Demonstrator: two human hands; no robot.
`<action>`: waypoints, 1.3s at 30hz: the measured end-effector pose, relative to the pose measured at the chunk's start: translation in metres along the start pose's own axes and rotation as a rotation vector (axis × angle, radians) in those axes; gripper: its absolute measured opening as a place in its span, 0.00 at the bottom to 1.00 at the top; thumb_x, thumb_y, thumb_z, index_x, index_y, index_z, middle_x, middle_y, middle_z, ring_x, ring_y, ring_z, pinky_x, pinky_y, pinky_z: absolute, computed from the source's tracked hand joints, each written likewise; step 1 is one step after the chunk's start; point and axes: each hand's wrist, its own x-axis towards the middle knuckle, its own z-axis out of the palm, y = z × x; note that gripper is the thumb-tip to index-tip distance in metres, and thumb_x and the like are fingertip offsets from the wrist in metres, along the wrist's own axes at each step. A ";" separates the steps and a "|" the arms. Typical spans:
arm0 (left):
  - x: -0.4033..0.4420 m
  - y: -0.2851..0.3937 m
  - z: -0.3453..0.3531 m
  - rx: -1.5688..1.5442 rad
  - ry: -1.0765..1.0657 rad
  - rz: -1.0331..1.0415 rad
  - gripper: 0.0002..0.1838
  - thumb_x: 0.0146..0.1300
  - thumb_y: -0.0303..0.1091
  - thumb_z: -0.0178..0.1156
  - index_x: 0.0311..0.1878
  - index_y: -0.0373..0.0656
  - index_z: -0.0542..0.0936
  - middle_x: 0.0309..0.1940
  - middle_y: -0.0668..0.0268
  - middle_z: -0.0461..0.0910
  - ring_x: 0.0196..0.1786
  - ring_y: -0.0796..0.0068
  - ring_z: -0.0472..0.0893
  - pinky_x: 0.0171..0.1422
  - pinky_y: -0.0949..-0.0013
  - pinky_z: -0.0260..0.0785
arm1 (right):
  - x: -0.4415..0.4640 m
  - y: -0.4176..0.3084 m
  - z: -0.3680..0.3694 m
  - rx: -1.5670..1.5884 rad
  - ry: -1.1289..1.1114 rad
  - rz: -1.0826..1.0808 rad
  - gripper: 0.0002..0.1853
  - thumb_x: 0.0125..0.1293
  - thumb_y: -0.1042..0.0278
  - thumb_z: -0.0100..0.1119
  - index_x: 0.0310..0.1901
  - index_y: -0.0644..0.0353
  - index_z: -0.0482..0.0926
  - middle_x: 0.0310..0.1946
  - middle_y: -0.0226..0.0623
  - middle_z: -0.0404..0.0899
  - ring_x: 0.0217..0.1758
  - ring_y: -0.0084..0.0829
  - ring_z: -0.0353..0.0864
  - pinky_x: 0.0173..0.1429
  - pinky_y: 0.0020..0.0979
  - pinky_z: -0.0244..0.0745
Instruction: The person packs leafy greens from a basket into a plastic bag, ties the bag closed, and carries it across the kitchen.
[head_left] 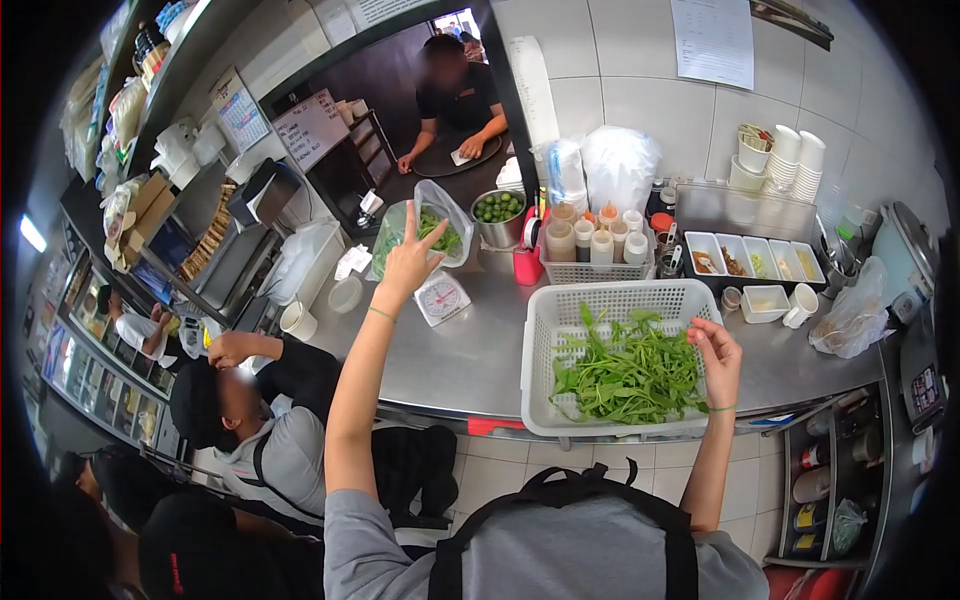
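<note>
My left hand (408, 262) reaches forward with fingers spread, above and in front of a clear plastic bag (447, 200) holding green leaves. It appears to hold nothing. The bag rests behind a white dial scale (441, 298); whether it sits on the pan is hidden. My right hand (717, 362) is at the right rim of a white perforated basket (540, 345), its fingers curled toward the thumb. Anything between those fingertips is too small to make out. Leafy green stems (635, 370) are heaped in the basket, left of that hand.
Behind the basket stand a crate of squeeze bottles (600, 245), a pot of green limes (498, 208) and a condiment tray (755, 258). A white mug (800, 305) is at right. One person (455, 110) leans beyond the serving window; another (260, 420) is close at my left.
</note>
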 end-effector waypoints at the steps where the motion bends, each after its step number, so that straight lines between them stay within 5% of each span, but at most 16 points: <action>1: -0.001 0.002 -0.003 0.022 -0.008 -0.006 0.35 0.46 0.37 0.65 0.61 0.69 0.66 0.68 0.47 0.40 0.26 0.51 0.80 0.31 0.60 0.75 | 0.002 0.002 0.001 -0.012 -0.005 0.002 0.10 0.62 0.74 0.53 0.44 0.67 0.76 0.34 0.33 0.79 0.37 0.19 0.75 0.45 0.21 0.69; 7: -0.015 0.034 -0.045 0.112 -0.017 0.098 0.42 0.43 0.36 0.67 0.64 0.67 0.60 0.68 0.47 0.43 0.28 0.57 0.80 0.31 0.65 0.75 | 0.008 -0.004 0.021 -0.024 -0.054 -0.020 0.10 0.60 0.77 0.55 0.44 0.65 0.77 0.35 0.33 0.79 0.37 0.20 0.76 0.45 0.21 0.70; 11: -0.039 0.076 -0.081 -0.043 -0.080 0.190 0.43 0.43 0.31 0.66 0.65 0.63 0.59 0.66 0.55 0.55 0.45 0.57 0.77 0.45 0.62 0.73 | 0.010 -0.002 0.035 -0.121 -0.079 -0.107 0.10 0.58 0.78 0.56 0.42 0.64 0.78 0.35 0.33 0.79 0.40 0.21 0.77 0.46 0.23 0.71; 20: -0.130 0.129 -0.118 -0.523 -0.683 0.102 0.38 0.49 0.31 0.62 0.65 0.52 0.60 0.60 0.52 0.64 0.60 0.51 0.66 0.60 0.60 0.62 | 0.013 -0.006 0.048 -0.308 -0.094 -0.166 0.09 0.54 0.80 0.57 0.38 0.63 0.79 0.33 0.36 0.79 0.36 0.26 0.79 0.41 0.25 0.71; 25: -0.178 0.126 -0.092 -0.606 -0.661 0.018 0.37 0.52 0.34 0.61 0.66 0.55 0.59 0.58 0.50 0.65 0.57 0.49 0.68 0.56 0.58 0.65 | 0.013 0.020 0.068 -0.614 -0.192 -0.221 0.08 0.52 0.79 0.58 0.34 0.60 0.80 0.31 0.37 0.78 0.33 0.34 0.79 0.39 0.31 0.72; 34: -0.201 0.119 -0.093 -0.592 -0.581 -0.053 0.35 0.51 0.34 0.62 0.65 0.53 0.61 0.57 0.50 0.67 0.57 0.51 0.69 0.56 0.59 0.65 | 0.023 0.155 0.137 -1.422 -0.930 -0.115 0.10 0.51 0.79 0.54 0.32 0.53 0.82 0.37 0.38 0.78 0.48 0.38 0.74 0.51 0.47 0.68; 37: -0.204 0.119 -0.094 -0.619 -0.589 -0.050 0.36 0.51 0.34 0.62 0.64 0.52 0.61 0.57 0.50 0.67 0.56 0.50 0.69 0.56 0.59 0.65 | 0.029 0.167 0.138 -1.276 -0.958 -0.069 0.11 0.50 0.78 0.55 0.32 0.51 0.82 0.39 0.38 0.78 0.52 0.38 0.72 0.53 0.51 0.66; 39: -0.204 0.118 -0.096 -0.623 -0.586 -0.060 0.36 0.50 0.33 0.62 0.64 0.51 0.61 0.57 0.50 0.67 0.56 0.50 0.69 0.56 0.59 0.66 | 0.041 0.137 0.131 -1.150 -0.898 -0.115 0.10 0.48 0.76 0.58 0.33 0.51 0.82 0.36 0.38 0.78 0.46 0.39 0.76 0.50 0.42 0.70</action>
